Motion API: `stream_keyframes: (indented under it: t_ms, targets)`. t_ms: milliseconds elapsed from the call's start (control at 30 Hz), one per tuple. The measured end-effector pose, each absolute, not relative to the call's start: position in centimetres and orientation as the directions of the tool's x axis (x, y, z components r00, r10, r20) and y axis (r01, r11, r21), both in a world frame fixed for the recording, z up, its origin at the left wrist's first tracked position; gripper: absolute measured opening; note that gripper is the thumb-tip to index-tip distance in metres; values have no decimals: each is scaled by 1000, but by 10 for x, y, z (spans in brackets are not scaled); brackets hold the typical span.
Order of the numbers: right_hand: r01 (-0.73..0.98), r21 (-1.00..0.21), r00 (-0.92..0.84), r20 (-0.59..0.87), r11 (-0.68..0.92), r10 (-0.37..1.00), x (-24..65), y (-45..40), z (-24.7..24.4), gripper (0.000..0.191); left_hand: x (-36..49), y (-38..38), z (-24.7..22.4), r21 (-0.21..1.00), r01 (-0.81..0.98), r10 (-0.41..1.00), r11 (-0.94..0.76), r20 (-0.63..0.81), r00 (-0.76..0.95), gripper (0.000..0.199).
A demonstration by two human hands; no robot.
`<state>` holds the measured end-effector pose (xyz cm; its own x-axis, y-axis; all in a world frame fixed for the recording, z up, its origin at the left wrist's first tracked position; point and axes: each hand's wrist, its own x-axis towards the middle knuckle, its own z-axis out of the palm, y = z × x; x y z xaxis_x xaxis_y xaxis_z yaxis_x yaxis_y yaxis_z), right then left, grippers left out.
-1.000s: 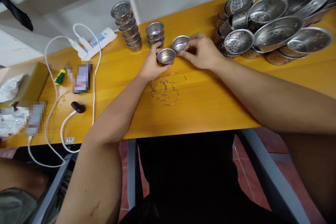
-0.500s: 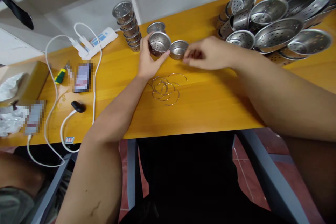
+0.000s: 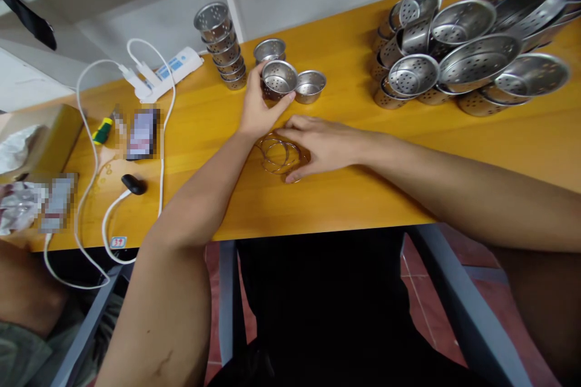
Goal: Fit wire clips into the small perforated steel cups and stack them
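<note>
Reaching over thin curved wires (image 3: 287, 154) on the desk (image 3: 363, 193) with the right hand (image 3: 324, 144), keeping fingers apart, contact impossible to tell; clamping a perforated cup (image 3: 279, 78) between left hand (image 3: 259, 110) fingers, just beside a second cup (image 3: 310, 86); beyond, near a tall stack (image 3: 222, 42) at left

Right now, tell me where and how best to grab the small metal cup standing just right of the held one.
Pinch the small metal cup by the right part of its rim, coming from above and the right with the right hand. It stands upright, mouth open, and the held cup crowds its left side, so the right looks easier.
</note>
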<state>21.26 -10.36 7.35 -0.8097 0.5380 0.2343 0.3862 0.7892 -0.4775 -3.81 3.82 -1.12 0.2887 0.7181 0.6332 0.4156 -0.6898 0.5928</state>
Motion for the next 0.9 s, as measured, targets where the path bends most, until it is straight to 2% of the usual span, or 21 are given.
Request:
stream_keyframes:
  t_ms: [33,100,233,367,633,900]
  targets:
    - [422,-442,-803,223,792,552,209,-106,70,96,-38,38,-12,593,411,716,-693,636,289,110]
    - [487,-387,-783,204,783,587,201,-110,65,81,-38,38,-13,600,408,719,-688,636,278,107]
    - [498,-402,-761,224,769,609,196,-107,61,33,-38,41,-14,578,419,706,-701,645,292,108]
    - [483,-415,-747,265,771,610,198,-100,62,7,-39,43,-16,569,418,698,-708,656,288,112]
    - [512,-409,-722,272,755,636,194,-102,65,10,-40,42,-15,573,409,697,-710,653,297,111]
    - [398,-474,-761,307,786,571,205,-95,68,13,-40,49,-19,614,406,723,-677,657,214,117]
